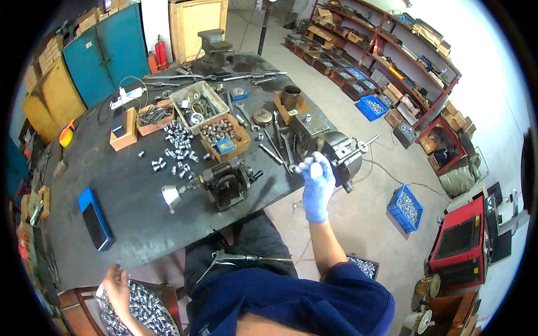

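Observation:
My right hand (pixel 318 190), in a pale blue-white glove, is raised beside the metal clamping fixture (pixel 342 151) at the bench's right edge. Its fingers are bent together; whatever they hold, if anything, cannot be made out. My bare left hand (pixel 116 287) is low on the left, its fingers loosely bent and apart, with nothing visible in them. Below it sits a plastic-lined container of small shiny metal fittings (pixel 147 309). An air blow gun (pixel 224 257) with a thin hose lies across my lap. On the bench, similar loose fittings (pixel 178 140) are piled.
A hand-cranked fixture (pixel 227 185) stands near the bench's front edge. Behind it are a wooden box of small parts (pixel 238 143), a grey bin (pixel 193 92), wrenches (pixel 288 148) and a vise (pixel 213 45). A blue-cased phone (pixel 95 218) lies left. Blue crates (pixel 404 208) stand on the floor.

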{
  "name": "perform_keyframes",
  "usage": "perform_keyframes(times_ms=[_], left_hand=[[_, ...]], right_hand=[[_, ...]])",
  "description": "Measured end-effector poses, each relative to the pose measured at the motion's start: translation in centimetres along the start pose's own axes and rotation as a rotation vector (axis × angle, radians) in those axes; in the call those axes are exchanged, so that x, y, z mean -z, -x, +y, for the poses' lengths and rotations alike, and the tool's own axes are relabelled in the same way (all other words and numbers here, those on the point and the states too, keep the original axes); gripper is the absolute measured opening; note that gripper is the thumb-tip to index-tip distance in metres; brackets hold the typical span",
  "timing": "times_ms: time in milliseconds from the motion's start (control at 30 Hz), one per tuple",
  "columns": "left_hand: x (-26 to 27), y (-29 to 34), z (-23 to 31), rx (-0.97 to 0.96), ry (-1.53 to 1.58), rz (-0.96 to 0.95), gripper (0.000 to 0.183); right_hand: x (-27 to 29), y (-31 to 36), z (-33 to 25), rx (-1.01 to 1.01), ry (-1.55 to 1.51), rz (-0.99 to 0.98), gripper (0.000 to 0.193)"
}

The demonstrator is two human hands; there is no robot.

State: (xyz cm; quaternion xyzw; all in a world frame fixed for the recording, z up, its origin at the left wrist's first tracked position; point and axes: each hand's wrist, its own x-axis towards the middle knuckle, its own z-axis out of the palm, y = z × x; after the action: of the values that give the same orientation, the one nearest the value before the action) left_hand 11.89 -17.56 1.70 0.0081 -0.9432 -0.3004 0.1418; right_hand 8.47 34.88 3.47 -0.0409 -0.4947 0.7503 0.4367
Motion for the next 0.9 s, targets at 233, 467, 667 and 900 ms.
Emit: perform_keyframes(times_ms=[233,467,667,900], left_hand=[[-6.7,-2.2,15.9,-0.197,0.697,-0.552,0.015],[-10.9,-0.8,17.1,0.009,1.53,-0.742,0.034],[-9.7,-0.8,10.9,0.279,1.43,-0.227,0.024],[-8.8,-0.5,5.9,0.165,0.868,0.016,0.019]], right_hand=[[-7.4,9.3,-2.1,-0.182,-0.081,-0.698,0.026],[-9.7,15.4,0.9,-0.847,-0.252,-0.892,0.031],[-8.9,13.8,2.8,-0.84,-0.109,-1.059,0.052],[0.4,3.9,5.9,-0.572,0.387,-0.476,0.038]])
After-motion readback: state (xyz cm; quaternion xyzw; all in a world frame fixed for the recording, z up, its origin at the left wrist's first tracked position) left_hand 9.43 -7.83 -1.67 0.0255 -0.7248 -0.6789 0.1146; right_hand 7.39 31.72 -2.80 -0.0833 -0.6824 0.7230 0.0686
